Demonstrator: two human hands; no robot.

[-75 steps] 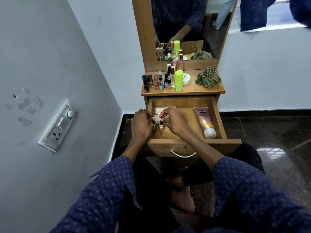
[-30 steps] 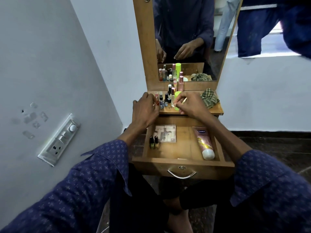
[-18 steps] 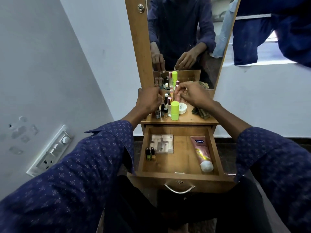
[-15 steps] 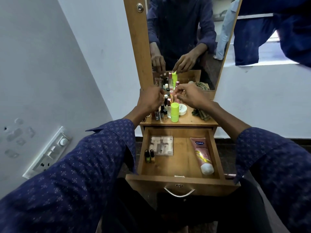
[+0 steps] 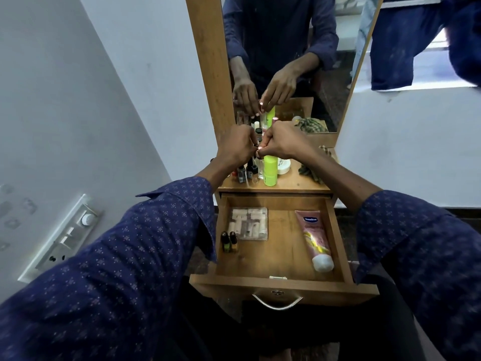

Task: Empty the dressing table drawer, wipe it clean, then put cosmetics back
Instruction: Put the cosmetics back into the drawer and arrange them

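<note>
Left hand [image 5: 235,145] and right hand [image 5: 282,140] both pinch small bottle caps above far counter [image 5: 299,182]; pink tube [image 5: 315,239] lies right in open drawer [image 5: 283,284].

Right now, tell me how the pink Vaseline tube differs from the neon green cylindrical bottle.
The pink Vaseline tube lies flat inside the open wooden drawer; the neon green cylindrical bottle stands upright on the tabletop. The tube is pink with a white cap nearest the person; the bottle is one green colour all over. The tube lies clear of both hands; the bottle stands just below them. Neither is held.
</note>
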